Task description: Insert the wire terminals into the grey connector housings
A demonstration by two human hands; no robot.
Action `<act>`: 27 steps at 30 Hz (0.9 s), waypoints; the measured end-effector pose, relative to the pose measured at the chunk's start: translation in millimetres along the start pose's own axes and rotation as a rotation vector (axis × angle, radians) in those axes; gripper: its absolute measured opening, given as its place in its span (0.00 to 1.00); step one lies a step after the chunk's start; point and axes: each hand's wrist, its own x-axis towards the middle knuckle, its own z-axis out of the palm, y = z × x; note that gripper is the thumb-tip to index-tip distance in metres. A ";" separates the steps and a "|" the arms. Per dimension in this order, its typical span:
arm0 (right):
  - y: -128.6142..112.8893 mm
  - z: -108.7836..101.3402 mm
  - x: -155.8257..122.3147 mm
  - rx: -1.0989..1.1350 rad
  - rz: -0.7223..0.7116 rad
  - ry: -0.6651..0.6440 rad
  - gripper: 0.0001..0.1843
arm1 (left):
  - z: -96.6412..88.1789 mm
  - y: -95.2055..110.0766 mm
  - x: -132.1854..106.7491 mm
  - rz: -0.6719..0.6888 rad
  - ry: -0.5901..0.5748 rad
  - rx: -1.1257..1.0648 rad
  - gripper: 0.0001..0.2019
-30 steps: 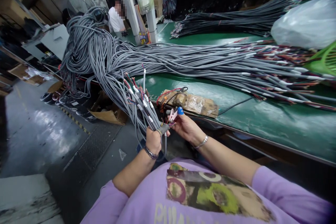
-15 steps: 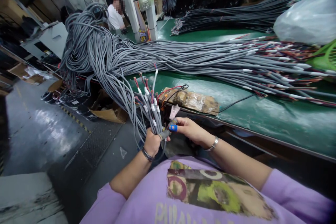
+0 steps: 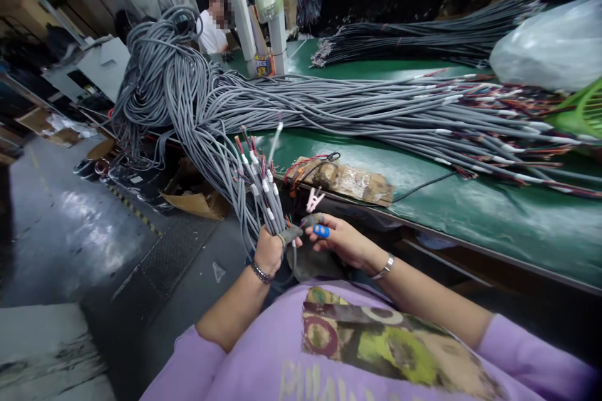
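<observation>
My left hand point(image 3: 271, 249) is closed around a bunch of grey cables point(image 3: 269, 200), its thumb in a grey finger cover. The cables' ends point up, with white bands and thin red and other coloured wires. One cable end, with fine coloured wires, lies by the left thumb. Close beside it my right hand point(image 3: 339, 240) is in a pinch, with a grey cover on one fingertip and a blue band point(image 3: 322, 230) on another digit. What sits between those fingertips is too small to make out. A pale pink clip point(image 3: 315, 200) stands just behind the right hand.
A long pile of grey cables point(image 3: 329, 103) spans the green table point(image 3: 437, 213). A taped wooden board point(image 3: 360, 183) with wires lies near its edge. Black cables point(image 3: 414, 37), a plastic bag point(image 3: 545, 44) and a green basket point(image 3: 580, 113) are farther off. Another person point(image 3: 211, 31) is beyond.
My right hand has shifted slightly right and turned, the blue band now facing up. The bunched cable ends lean a bit more to the left. The pink clip now shows more fully.
</observation>
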 end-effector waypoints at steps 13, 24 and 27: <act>3.0 25.6 2.4 -0.260 -0.171 0.007 0.12 | -4.3 -2.5 -5.2 -0.018 -0.191 0.125 0.10; 8.0 20.7 2.5 -0.163 -0.065 0.178 0.16 | -4.1 -5.8 5.6 0.072 0.098 -0.134 0.09; 8.3 16.3 1.7 -0.058 -0.026 0.157 0.16 | -5.4 -8.0 5.6 0.046 0.073 -0.123 0.10</act>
